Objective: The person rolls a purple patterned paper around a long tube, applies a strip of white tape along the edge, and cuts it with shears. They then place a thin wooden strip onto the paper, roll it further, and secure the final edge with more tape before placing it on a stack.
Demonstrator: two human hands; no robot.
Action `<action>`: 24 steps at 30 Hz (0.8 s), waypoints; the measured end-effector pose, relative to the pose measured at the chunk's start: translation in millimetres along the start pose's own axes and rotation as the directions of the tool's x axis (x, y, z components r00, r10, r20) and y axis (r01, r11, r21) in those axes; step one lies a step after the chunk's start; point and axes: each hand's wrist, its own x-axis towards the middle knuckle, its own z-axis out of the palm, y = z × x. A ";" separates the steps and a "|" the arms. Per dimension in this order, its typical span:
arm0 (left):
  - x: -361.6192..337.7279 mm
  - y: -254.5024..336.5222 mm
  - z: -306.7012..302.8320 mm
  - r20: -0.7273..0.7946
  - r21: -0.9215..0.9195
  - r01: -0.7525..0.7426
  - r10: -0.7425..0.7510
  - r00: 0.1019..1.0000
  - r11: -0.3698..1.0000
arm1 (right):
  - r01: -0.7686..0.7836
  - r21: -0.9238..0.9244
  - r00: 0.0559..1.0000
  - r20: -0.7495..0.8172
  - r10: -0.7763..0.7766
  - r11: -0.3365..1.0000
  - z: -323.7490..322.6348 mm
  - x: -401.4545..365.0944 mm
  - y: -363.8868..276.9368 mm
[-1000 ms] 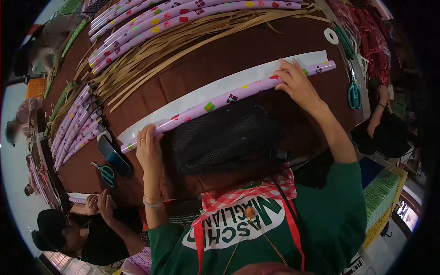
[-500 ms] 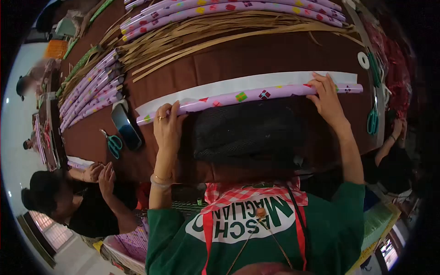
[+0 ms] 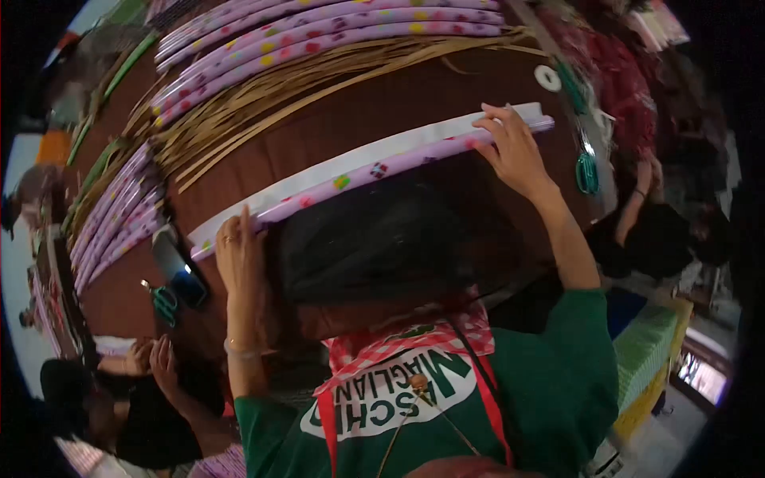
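A long roll of lilac gift-wrap paper (image 3: 374, 169) with small coloured squares lies across the brown table (image 3: 398, 103), its white unrolled edge (image 3: 374, 151) on the far side. My left hand (image 3: 237, 255) presses on the roll's left end, fingers over it. My right hand (image 3: 510, 147) rests on the roll near its right end, fingers spread over the paper. A black mesh cap brim (image 3: 366, 239) hides the table edge between my arms.
Several finished lilac rolls (image 3: 319, 32) lie at the far side and more (image 3: 111, 223) at the left. Thin bamboo strips (image 3: 263, 95) fan across the middle. A phone (image 3: 182, 275), teal scissors (image 3: 163, 301), a tape ring (image 3: 547, 77). Other people's hands (image 3: 155, 358) at lower left.
The view has swung and tilted, so the roll now slants up to the right. Both hands stay on the roll's ends, rolling it slightly away over the white sheet.
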 end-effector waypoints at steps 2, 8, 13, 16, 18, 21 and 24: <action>-0.7 -4.9 2.3 -0.036 -0.014 -0.070 0.069 0.997 0.997 | -0.113 -0.100 0.992 -0.074 0.106 0.989 -18.4 -2.9 37.7; 0.6 -2.5 -3.8 0.013 0.044 -0.034 0.034 0.999 0.998 | -0.381 0.002 0.916 0.139 0.377 0.925 -50.1 -5.5 195.5; 0.1 -0.8 -1.9 -0.022 0.049 -0.088 0.089 0.996 0.995 | -0.516 -0.254 0.802 0.191 0.566 0.818 -25.4 8.7 212.5; 0.8 3.2 -5.8 -0.050 0.064 -0.077 0.081 0.995 0.995 | -0.513 -0.239 0.850 -0.008 0.526 0.825 2.2 4.2 228.6; 2.4 6.5 -8.9 -0.069 0.069 -0.061 0.065 0.996 0.996 | -0.507 -0.247 0.862 -0.123 0.492 0.826 6.6 9.8 229.9; 4.3 32.2 -45.3 -0.147 -0.042 -0.003 -0.003 0.989 0.999 | -0.562 0.767 0.714 0.261 0.650 0.310 -15.7 26.6 188.8; 5.0 77.9 -65.1 -0.210 -0.537 0.074 -0.218 0.953 0.840 | -0.217 0.747 0.784 0.517 0.344 -0.629 -51.1 31.4 51.6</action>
